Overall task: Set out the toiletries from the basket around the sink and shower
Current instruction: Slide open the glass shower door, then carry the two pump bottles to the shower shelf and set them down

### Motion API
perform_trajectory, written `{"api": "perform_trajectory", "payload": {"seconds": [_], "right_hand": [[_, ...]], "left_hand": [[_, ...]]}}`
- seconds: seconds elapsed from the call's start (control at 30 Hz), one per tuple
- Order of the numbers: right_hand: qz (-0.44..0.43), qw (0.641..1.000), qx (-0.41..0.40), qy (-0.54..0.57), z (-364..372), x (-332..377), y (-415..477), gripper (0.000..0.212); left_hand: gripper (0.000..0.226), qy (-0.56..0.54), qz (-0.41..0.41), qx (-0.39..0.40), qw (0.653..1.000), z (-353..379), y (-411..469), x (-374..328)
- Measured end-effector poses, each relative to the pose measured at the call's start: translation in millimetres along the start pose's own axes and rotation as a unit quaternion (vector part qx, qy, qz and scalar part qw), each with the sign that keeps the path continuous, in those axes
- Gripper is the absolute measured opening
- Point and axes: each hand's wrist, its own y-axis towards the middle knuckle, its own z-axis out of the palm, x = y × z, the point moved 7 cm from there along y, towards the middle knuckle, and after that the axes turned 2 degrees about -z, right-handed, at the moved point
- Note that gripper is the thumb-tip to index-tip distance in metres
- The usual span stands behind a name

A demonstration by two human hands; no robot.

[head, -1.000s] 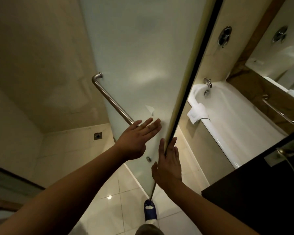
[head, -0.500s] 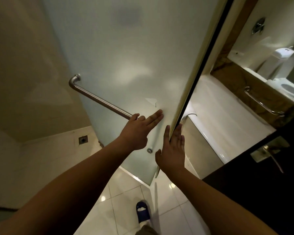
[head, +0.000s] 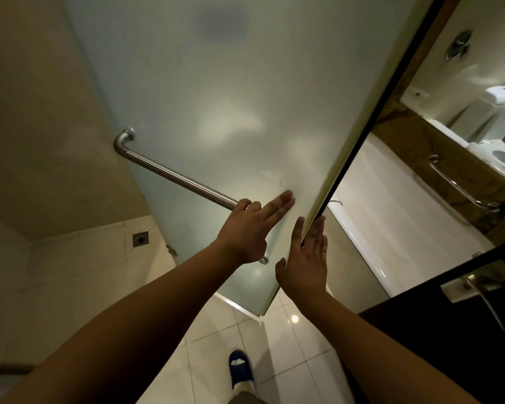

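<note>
A frosted glass shower door (head: 216, 97) fills the middle of the head view, with a steel bar handle (head: 169, 174) across it. My left hand (head: 250, 231) lies flat on the glass just right of the handle's lower end, fingers straight. My right hand (head: 305, 263) is flat against the door's free edge (head: 347, 158), fingers up along it. Neither hand holds anything. No basket or toiletries are in view.
Left of the door is the tiled shower floor with a square drain (head: 140, 239). Right of the door is a white bathtub (head: 391, 217) with a grab bar (head: 461, 188) above it. A dark door with a lever handle (head: 478, 290) stands at the right. My blue slipper (head: 239, 367) is below.
The door's edge has swung right across the view, covering the tub's tap and the folded towel. Both hands stay flat on the door and follow it.
</note>
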Motion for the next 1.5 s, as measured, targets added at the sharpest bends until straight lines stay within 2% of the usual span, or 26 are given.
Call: {"api": "perform_trajectory", "payload": {"seconds": [0.27, 0.33, 0.4, 0.5, 0.57, 0.73, 0.87, 0.97, 1.1, 1.3, 1.5], "right_hand": [[0.005, 0.999, 0.032, -0.021, 8, 12, -4, 0.12], [-0.027, 0.998, 0.047, -0.02, 13, 26, -12, 0.115], [-0.095, 0.99, 0.1, -0.028, 27, 51, -27, 0.109], [-0.182, 0.962, 0.199, -0.049, 54, 99, -60, 0.101], [-0.232, 0.943, 0.233, -0.046, 61, 139, -76, 0.095], [-0.383, 0.898, 0.213, -0.021, 54, 274, -106, 0.085], [-0.484, 0.854, 0.189, -0.026, 42, 392, -157, 0.083], [-0.553, 0.813, 0.182, -0.009, 30, 468, -213, 0.083], [-0.648, 0.737, 0.192, 0.006, 22, 548, -311, 0.08], [-0.775, 0.589, 0.227, 0.038, 22, 628, -458, 0.079], [-0.855, 0.443, 0.266, 0.032, 30, 678, -554, 0.086]], "left_hand": [[0.112, 0.008, -0.005, -0.005, 1.0, 6, -14, 17], [0.107, 0.018, -0.036, -0.008, 0.999, 5, -34, 38], [0.103, 0.026, -0.097, -0.001, 0.995, 2, -68, 69], [0.094, 0.047, -0.192, 0.052, 0.979, 1, -144, 124], [0.085, 0.068, -0.246, 0.095, 0.962, -5, -212, 156], [0.054, 0.063, -0.404, 0.137, 0.902, -50, -395, 196], [0.044, 0.091, -0.506, 0.142, 0.846, -88, -536, 192], [0.038, 0.091, -0.573, 0.148, 0.801, -102, -631, 175], [0.047, 0.057, -0.667, 0.139, 0.73, -103, -735, 143], [0.06, 0.049, -0.771, 0.134, 0.621, -108, -848, 89], [0.068, 0.057, -0.842, 0.122, 0.523, -125, -918, 49]]}}
